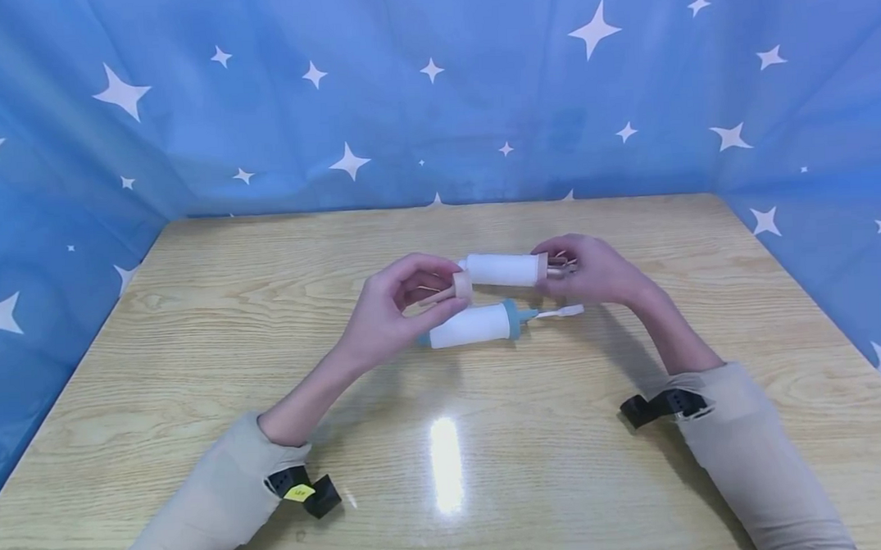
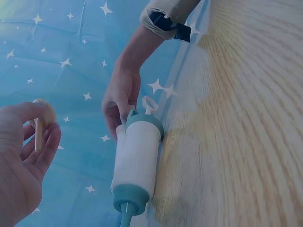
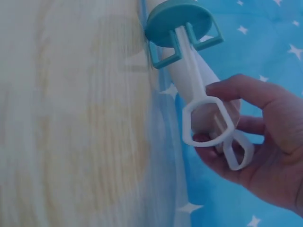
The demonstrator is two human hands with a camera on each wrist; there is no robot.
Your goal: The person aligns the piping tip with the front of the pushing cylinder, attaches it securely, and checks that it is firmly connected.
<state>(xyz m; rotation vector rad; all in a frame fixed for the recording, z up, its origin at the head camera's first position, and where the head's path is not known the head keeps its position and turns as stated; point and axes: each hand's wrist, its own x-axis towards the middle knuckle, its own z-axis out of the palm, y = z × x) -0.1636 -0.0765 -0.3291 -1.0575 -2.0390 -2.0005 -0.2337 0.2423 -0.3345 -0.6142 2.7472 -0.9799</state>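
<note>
My left hand (image 1: 393,306) pinches a small beige cap with a thin stem (image 1: 463,287) between thumb and fingertips. In the left wrist view this cap (image 2: 46,113) is held up, its stem pointing down. My right hand (image 1: 595,270) grips the beige end of a white toy syringe (image 1: 501,270), whose other end points at the left hand. Its pale plunger ring (image 3: 238,150) shows beside the right palm. Nearer to me lies a second white toy syringe with teal ends (image 1: 472,327), its teal nozzle partly behind the left hand and its white plunger handle (image 3: 208,120) pointing right.
Both forearms reach over a light wood table (image 1: 537,451), each wearing a black wrist camera. A blue curtain with white stars (image 1: 433,103) hangs behind the table and along its sides. A bright light reflection (image 1: 446,463) shows on the tabletop.
</note>
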